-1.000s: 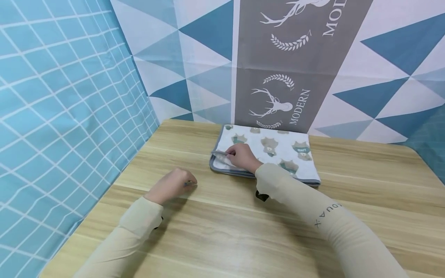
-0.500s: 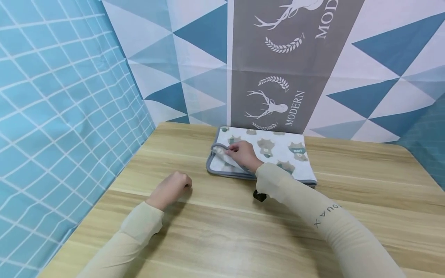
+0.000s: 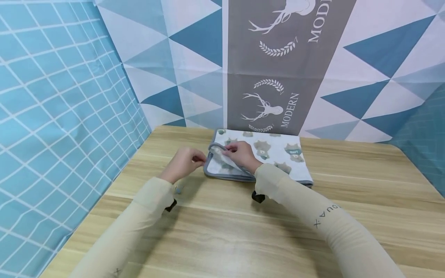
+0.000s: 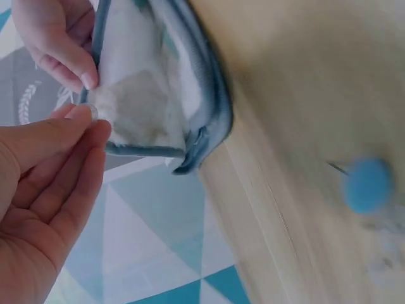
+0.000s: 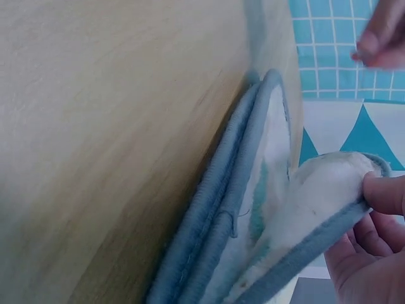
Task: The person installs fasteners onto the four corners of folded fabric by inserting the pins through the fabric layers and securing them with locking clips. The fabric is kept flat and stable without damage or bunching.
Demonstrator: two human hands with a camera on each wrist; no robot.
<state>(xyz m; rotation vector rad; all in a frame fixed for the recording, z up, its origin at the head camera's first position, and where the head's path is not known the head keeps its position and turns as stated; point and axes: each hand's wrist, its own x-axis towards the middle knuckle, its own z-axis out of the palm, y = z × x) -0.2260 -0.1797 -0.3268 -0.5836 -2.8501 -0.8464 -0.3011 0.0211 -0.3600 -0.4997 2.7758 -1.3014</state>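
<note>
A folded white baby blanket with bear prints and grey-blue binding lies at the table's back. My right hand pinches the top layer's edge near the front left corner and holds it lifted, baring the layer below. My left hand is just left of that corner. In the left wrist view, that hand's thumb and fingertips pinch a small clear, shiny thing; I cannot tell what it is. The right wrist view shows the lifted flap between thumb and fingers, with the layered edges below.
A small blue round thing, with a thin dark point sticking out, lies on the wooden table by my left wrist. Blurred clear pieces are beside it. Patterned cloth rises behind the table, and blue checked cloth along its left.
My left hand has moved up and right to the blanket's corner, uncovering the small blue thing on the table. My right hand has kept its pinch and turned the flap back further.
</note>
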